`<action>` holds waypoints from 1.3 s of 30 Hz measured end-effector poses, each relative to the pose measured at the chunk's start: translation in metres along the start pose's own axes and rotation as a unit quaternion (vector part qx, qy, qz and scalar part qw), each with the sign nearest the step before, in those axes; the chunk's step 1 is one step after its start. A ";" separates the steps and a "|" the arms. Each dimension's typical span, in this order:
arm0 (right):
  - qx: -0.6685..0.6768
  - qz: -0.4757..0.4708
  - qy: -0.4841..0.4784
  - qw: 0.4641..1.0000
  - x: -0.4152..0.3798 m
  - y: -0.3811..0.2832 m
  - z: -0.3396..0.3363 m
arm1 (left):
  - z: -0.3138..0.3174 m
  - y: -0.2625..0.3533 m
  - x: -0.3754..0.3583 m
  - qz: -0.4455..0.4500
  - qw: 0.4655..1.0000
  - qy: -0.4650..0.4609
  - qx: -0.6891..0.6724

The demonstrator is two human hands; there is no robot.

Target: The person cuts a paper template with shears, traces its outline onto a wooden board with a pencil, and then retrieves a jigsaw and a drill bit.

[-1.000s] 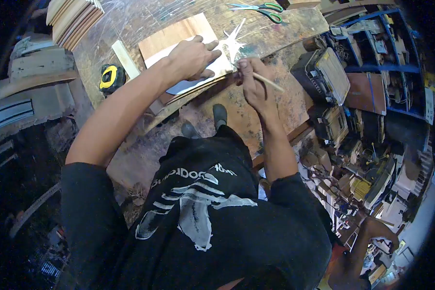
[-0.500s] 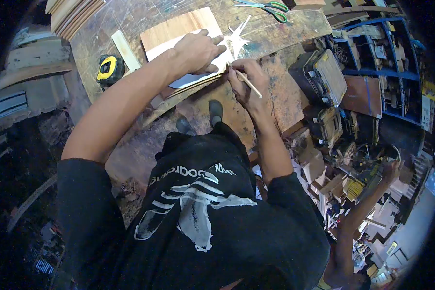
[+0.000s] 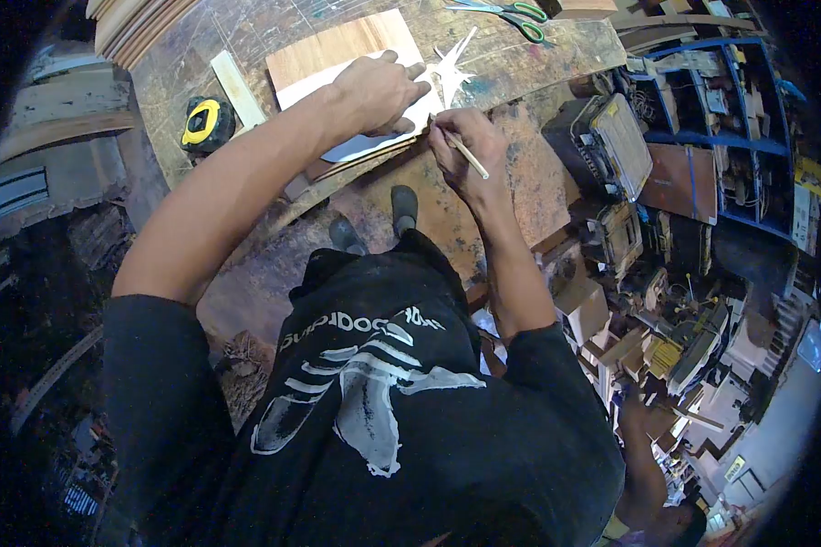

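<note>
My left hand [image 3: 379,96] lies with fingers spread on a sheet of white paper [image 3: 360,146], pressing it against a wooden board [image 3: 342,47] near the bench edge. Bare wood shows beyond the paper's far side. In my right hand [image 3: 480,144] is a pencil [image 3: 473,162], its tip at the right edge of the paper and board. The fingers partly cover the pencil's tip. Jagged white paper scraps [image 3: 451,71] lie just past the board's right side.
Scissors [image 3: 526,25] with green-and-black handles lie at the bench's far side. A yellow-and-black tape measure [image 3: 206,124] and a pale wood strip [image 3: 236,89] are on the left. Toolboxes [image 3: 616,146] stand right of the bench. Another person's arm [image 3: 643,469] shows at lower right.
My right hand and pencil have shifted very slightly, with the pencil tip still at the paper's edge. At lower right, the other person's raised arm has come down. My left hand stays on the paper.
</note>
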State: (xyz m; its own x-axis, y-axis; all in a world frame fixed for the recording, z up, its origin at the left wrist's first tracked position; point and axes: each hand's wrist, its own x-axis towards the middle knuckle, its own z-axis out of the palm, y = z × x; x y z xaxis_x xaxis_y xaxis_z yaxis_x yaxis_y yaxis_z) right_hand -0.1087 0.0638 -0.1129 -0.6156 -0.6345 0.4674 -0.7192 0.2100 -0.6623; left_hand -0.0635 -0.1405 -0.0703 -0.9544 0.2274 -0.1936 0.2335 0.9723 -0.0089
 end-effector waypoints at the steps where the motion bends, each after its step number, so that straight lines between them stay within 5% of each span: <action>1: -0.006 -0.006 0.001 1.000 0.000 -0.001 0.000 | -0.001 0.001 -0.001 -0.004 1.000 0.008 0.001; 39: -0.021 -0.015 -0.042 0.999 -0.015 -0.016 -0.002 | -0.003 0.001 0.002 -0.006 1.000 -0.009 -0.014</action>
State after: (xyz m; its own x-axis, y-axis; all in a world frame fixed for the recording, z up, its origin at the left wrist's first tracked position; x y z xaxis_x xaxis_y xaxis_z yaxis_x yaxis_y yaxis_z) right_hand -0.0890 0.0714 -0.1076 -0.5651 -0.7006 0.4356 -0.7514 0.2189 -0.6225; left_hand -0.0661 -0.1387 -0.0676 -0.9534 0.2146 -0.2123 0.2163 0.9762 0.0154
